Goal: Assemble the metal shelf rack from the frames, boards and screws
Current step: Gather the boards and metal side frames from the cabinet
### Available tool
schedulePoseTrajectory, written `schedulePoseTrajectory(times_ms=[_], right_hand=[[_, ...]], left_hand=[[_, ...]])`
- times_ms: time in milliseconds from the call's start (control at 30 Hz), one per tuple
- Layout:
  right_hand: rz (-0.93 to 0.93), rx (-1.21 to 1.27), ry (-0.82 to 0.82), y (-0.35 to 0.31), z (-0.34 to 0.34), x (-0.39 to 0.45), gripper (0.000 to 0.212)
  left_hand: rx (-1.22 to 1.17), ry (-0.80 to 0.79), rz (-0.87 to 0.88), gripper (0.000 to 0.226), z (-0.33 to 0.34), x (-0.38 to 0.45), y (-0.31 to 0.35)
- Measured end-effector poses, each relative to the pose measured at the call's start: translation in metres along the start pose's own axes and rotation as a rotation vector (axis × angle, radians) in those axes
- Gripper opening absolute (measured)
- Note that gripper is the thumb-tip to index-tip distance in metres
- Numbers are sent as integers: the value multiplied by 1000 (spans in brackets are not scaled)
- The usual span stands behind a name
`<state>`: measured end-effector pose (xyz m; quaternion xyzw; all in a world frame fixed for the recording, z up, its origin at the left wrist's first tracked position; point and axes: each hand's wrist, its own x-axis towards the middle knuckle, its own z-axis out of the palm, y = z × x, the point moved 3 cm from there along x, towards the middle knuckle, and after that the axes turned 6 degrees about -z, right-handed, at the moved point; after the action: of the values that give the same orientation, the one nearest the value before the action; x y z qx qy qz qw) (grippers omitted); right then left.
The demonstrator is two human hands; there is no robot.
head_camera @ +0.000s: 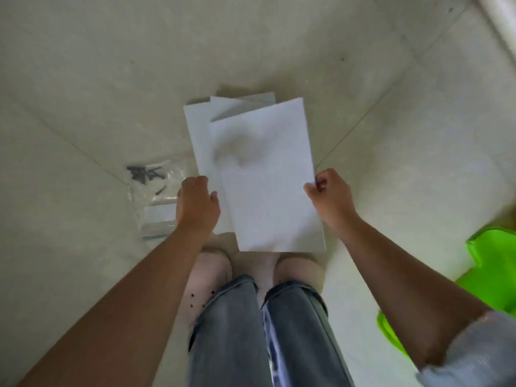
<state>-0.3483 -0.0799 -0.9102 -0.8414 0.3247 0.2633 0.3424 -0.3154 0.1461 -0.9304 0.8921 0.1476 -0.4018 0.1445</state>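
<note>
A loose stack of white shelf boards lies on the tiled floor just ahead of my feet. The top board [265, 177] sits skewed over a lower board [198, 135], and a third board [251, 99] peeks out at the back. My right hand [329, 196] pinches the top board's right edge between thumb and fingers. My left hand [196, 206] grips the left side of the stack, its fingers curled over the edge. A clear plastic bag of dark screws [150, 177] lies on the floor to the left of the boards.
My two legs in blue jeans [259, 331] and light shoes [212, 263] stand right behind the boards. A bright green plastic object [494, 263] sits at the right edge. A white pipe or wall base [502, 20] runs along the top right corner.
</note>
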Motion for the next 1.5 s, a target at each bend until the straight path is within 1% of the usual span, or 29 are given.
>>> schedulePoseTrajectory(times_ms=[100, 133, 167, 200, 267, 300, 367, 500, 600, 733, 900, 1000, 1133, 1233, 1400, 1433, 1500], right_hand=[[122, -194, -26, 3, 11, 3, 28], [123, -266, -47, 0, 12, 0, 32], [85, -351, -82, -5, 13, -5, 34], [8, -445, -125, -12, 13, -13, 34], [-205, -646, -195, -27, 10, -30, 36], [-301, -717, -211, -33, 6, -40, 38], [-380, -752, -185, -44, -10, -56, 39], [-340, -675, -101, -64, -58, -88, 40], [-299, -595, 17, -77, -107, -122, 37], [-218, -482, 143, -81, -169, -171, 38], [-50, -318, 269, -55, -229, -251, 43], [114, -214, 371, -29, -254, -318, 42], [315, -74, 472, 5, -264, -416, 41], [457, 47, 554, 31, -256, -488, 42], [625, 154, 650, 79, -227, -607, 43], [663, 175, 673, 91, -221, -631, 44], [733, 213, 713, 116, -211, -680, 44]], left_hand=[[231, 36, 127, 40, -15, -5, -8], [289, 34, 151, 41, -21, -8, -7], [348, 33, 181, 41, -27, -12, -5], [411, 35, 218, 41, -32, -17, 0], [557, 25, 321, 41, -42, -28, 15], [631, 11, 374, 42, -46, -35, 24], [736, -7, 472, 42, -56, -56, 48], [815, 72, 625, 40, -81, -110, 98], [848, 128, 677, 38, -102, -157, 134], [977, 187, 771, 36, -124, -221, 177], [1056, 257, 970, 37, -135, -307, 218], [1102, 246, 1125, 36, -131, -368, 229], [1158, 210, 1301, 35, -109, -453, 222], [1181, 272, 1544, 34, -86, -513, 208], [1320, 324, 1810, 27, -47, -612, 171], [1336, 308, 1858, 29, -37, -634, 164], [1403, 189, 1888, 34, -9, -672, 146]])
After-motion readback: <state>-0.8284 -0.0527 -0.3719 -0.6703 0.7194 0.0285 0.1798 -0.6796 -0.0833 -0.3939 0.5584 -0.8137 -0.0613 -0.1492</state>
